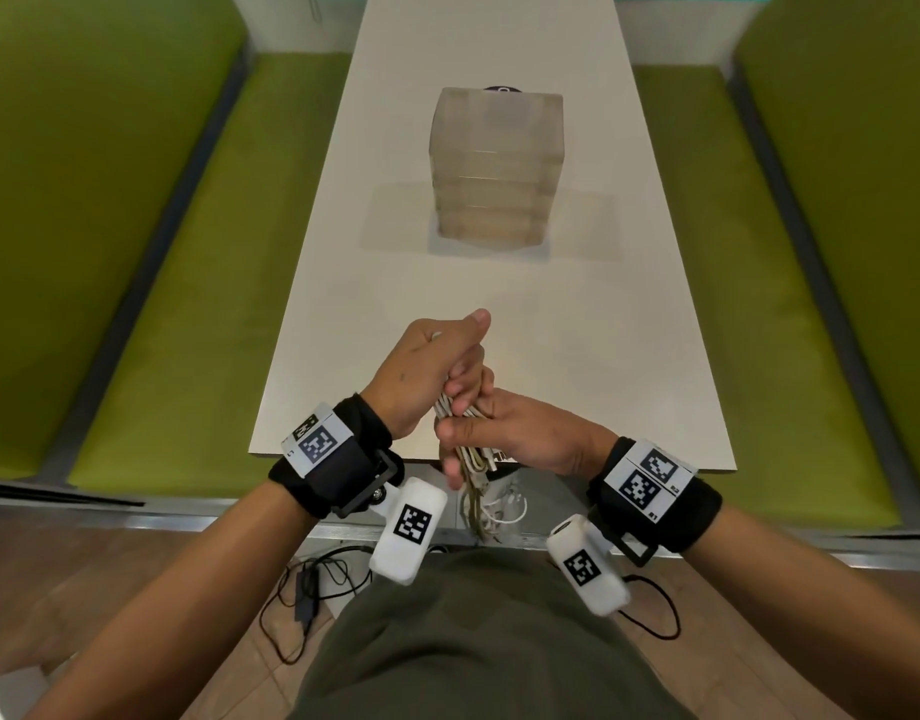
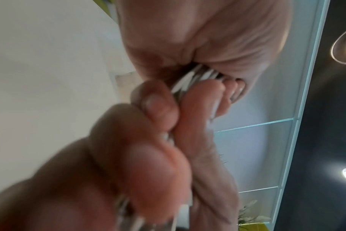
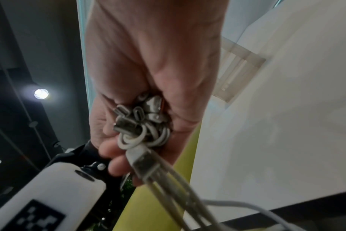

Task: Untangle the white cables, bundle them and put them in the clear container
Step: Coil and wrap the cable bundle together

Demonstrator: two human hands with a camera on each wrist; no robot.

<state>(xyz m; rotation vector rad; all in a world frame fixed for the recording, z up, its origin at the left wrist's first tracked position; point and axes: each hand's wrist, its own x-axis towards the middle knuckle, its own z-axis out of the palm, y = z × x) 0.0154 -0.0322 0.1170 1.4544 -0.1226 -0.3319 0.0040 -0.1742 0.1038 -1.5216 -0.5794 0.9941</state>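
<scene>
Both hands share the grip: the left hand (image 1: 427, 366) is curled round the upper part of the white cables (image 1: 460, 412), and the right hand (image 1: 520, 433) is wrapped round the same bundle just below it, over the near edge of the counter (image 1: 629, 330). Loose cable ends hang down past that edge. Farther along the counter, well apart from the hands, stands the clear container (image 1: 497, 168), with nothing between it and them. Green bench seats (image 1: 198, 252) flank the counter, and a black cord (image 1: 312, 589) lies on the wooden floor. Only the right wrist view shows the plug ends (image 3: 140, 115) clustered in the palm; the left wrist view is blurred, showing fingers (image 2: 158, 106) closed on white strands.
</scene>
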